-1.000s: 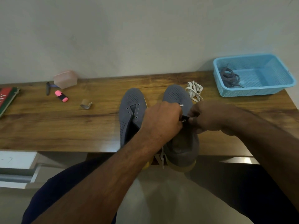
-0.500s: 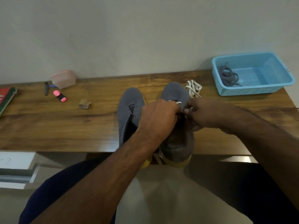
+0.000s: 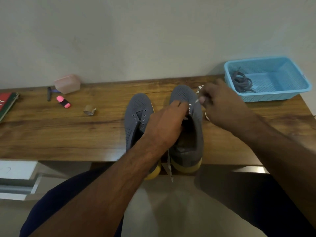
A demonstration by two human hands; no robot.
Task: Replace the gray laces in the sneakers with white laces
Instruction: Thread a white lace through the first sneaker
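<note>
Wooden table (image 3: 68, 134), grey wall (image 3: 153, 40), sneakers (image 3: 138, 117)

Almost nothing here can be read. The red and green book (image 3: 6, 104) at the left edge of the table (image 3: 68, 134) bears part of a white letter, cut off by the edge of the view, perhaps a "Y". The white panel (image 3: 15, 169) below the table's near left edge shows faint pencil-like marks, too weak to make out. No brand or label is legible on either sneaker.
</note>
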